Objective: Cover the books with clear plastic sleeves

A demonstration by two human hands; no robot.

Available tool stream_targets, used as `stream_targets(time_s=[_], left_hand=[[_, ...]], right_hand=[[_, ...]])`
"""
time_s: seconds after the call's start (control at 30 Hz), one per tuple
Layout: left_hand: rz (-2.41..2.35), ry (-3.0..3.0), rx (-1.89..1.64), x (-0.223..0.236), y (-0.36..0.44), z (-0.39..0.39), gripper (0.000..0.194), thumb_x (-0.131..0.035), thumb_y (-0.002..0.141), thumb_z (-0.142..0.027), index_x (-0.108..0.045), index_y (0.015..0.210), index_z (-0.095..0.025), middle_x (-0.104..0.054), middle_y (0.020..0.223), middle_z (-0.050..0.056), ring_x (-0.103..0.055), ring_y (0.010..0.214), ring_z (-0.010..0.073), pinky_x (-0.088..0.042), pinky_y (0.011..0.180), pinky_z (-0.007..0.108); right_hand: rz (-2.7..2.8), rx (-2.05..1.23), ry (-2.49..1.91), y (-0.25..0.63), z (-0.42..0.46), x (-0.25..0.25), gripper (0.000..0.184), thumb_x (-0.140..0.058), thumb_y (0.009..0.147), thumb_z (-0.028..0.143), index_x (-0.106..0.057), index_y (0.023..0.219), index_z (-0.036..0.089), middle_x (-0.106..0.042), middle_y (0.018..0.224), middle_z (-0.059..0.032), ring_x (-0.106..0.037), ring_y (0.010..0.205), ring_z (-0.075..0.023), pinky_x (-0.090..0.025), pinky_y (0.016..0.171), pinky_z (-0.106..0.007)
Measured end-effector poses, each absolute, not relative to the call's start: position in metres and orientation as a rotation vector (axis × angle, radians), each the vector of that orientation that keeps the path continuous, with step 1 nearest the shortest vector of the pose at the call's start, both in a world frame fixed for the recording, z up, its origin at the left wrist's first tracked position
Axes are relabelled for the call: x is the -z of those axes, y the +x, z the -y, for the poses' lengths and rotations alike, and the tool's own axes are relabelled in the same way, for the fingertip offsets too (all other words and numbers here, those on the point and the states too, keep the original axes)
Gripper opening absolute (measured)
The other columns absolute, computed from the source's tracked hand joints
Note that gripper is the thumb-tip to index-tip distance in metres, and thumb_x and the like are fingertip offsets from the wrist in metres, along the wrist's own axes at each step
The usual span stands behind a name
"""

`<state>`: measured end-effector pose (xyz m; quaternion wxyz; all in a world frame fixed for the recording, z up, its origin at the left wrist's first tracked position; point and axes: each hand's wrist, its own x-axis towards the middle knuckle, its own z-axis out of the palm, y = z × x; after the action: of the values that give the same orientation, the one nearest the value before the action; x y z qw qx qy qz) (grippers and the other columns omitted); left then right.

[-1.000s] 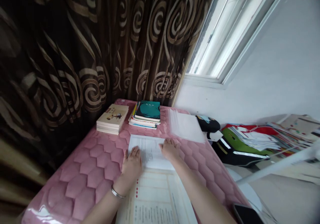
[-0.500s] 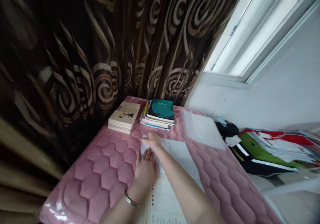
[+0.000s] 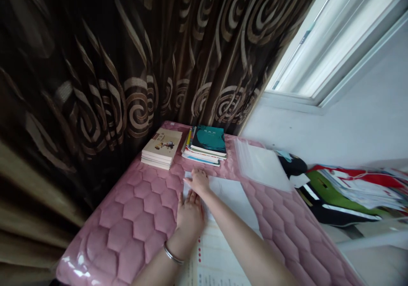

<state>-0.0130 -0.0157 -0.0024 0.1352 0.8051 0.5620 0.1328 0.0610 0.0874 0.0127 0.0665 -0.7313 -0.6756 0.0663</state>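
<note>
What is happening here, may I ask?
A person's left hand lies flat at the left edge of white paper; the right hand rests just beyond it, by the paper's far left corner. The paper meets a printed page on a pink quilted surface. Farther back are beige books and a teal-topped stack, with translucent sheets to the right.

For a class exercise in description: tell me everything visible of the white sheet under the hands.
The white sheet looks like thin paper, with faint print too small to read. It lies roughly flat on the pink table, its near edge meeting a printed page; whether they are joined, I cannot tell. The left hand rests on its left side, the right hand near its far left corner, hiding part of it.
</note>
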Motion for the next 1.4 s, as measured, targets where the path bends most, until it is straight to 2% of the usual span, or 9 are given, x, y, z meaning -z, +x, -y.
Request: stream_targets(time_s=[0.2,0.37,0.53,0.7,0.83,1.03,1.2,1.3,1.4], left_hand=[[-1.637,2.349,-0.314,0.002,-0.012,0.014,0.049,-0.035,0.091,-0.019,-0.051,0.137,-0.015,-0.049,0.144,0.013,-0.037,0.138,0.0257,-0.02,0.117,0.052],[-1.65,2.364,-0.387,0.005,-0.011,0.015,0.05,-0.032,0.092,-0.019,-0.048,0.14,-0.016,-0.047,0.146,0.012,-0.038,0.138,0.0258,-0.021,0.116,0.053],[-1.66,2.368,-0.384,0.004,-0.012,0.017,0.051,-0.031,0.093,-0.019,-0.046,0.141,-0.012,-0.043,0.148,0.013,-0.036,0.139,0.0246,-0.021,0.117,0.051],[-1.669,2.392,-0.385,0.002,-0.013,0.018,0.05,-0.033,0.093,-0.019,-0.047,0.14,-0.015,-0.044,0.147,0.011,-0.037,0.138,0.0239,-0.024,0.116,0.049],[-1.659,2.391,-0.403,0.002,-0.013,0.017,0.05,-0.033,0.092,-0.019,-0.047,0.14,-0.015,-0.046,0.147,0.011,-0.038,0.137,0.0246,-0.026,0.115,0.049],[-1.68,2.393,-0.38,0.0,-0.013,0.017,0.048,-0.034,0.092,-0.018,-0.05,0.137,-0.011,-0.049,0.143,0.014,-0.042,0.135,0.0246,-0.026,0.116,0.047],[-1.687,2.4,-0.372,0.0,-0.011,0.017,0.048,-0.032,0.092,-0.019,-0.05,0.137,-0.011,-0.048,0.144,0.013,-0.042,0.136,0.0234,-0.025,0.116,0.046],[-1.691,2.424,-0.421,0.003,-0.011,0.016,0.048,-0.032,0.092,-0.018,-0.05,0.136,-0.013,-0.048,0.145,0.012,-0.042,0.135,0.0236,-0.027,0.115,0.047],[-1.682,2.433,-0.446,0.006,-0.011,0.016,0.048,-0.032,0.092,-0.019,-0.05,0.136,-0.014,-0.048,0.145,0.011,-0.041,0.135,0.0236,-0.027,0.115,0.048]], right_hand=[[2.077,-0.225,-2.186,0.065,-0.07,-0.022,0.057,-0.067,0.078,0.051,-0.056,0.121,0.015,-0.058,0.127,-0.0164,-0.049,0.119,-0.0294,-0.037,0.093,-0.04],[2.028,-0.304,-2.242,0.068,-0.09,-0.02,0.056,-0.068,0.072,0.06,-0.063,0.112,0.02,-0.066,0.119,-0.0115,-0.054,0.116,-0.0289,-0.038,0.093,-0.04],[1.962,-0.288,-2.296,0.065,-0.111,-0.016,0.052,-0.054,0.083,0.063,-0.069,0.103,0.017,-0.071,0.106,-0.0146,-0.061,0.107,-0.0297,-0.037,0.093,-0.044],[1.935,-0.269,-2.311,0.059,-0.116,-0.015,0.054,-0.049,0.089,0.057,-0.068,0.109,0.012,-0.069,0.108,-0.0208,-0.062,0.106,-0.0307,-0.036,0.094,-0.045],[1.991,-0.291,-2.248,0.059,-0.109,-0.014,0.052,-0.049,0.09,0.052,-0.059,0.123,0.014,-0.066,0.118,-0.0195,-0.054,0.118,-0.032,-0.035,0.096,-0.047],[2.152,-0.412,-2.106,0.074,-0.092,-0.015,0.068,-0.072,0.068,0.057,-0.054,0.123,0.021,-0.057,0.132,-0.0142,-0.048,0.124,-0.0311,-0.037,0.096,-0.044],[2.138,-0.443,-2.08,0.08,-0.095,-0.014,0.069,-0.078,0.06,0.058,-0.057,0.116,0.024,-0.062,0.124,-0.0089,-0.053,0.118,-0.028,-0.038,0.093,-0.04],[2.07,-0.393,-2.108,0.077,-0.103,-0.012,0.057,-0.07,0.068,0.063,-0.06,0.109,0.024,-0.068,0.112,-0.0074,-0.058,0.11,-0.0267,-0.037,0.092,-0.04],[2.012,-0.332,-2.145,0.071,-0.11,-0.01,0.046,-0.056,0.082,0.061,-0.064,0.104,0.021,-0.071,0.101,-0.0109,-0.062,0.103,-0.0273,-0.036,0.092,-0.042]])
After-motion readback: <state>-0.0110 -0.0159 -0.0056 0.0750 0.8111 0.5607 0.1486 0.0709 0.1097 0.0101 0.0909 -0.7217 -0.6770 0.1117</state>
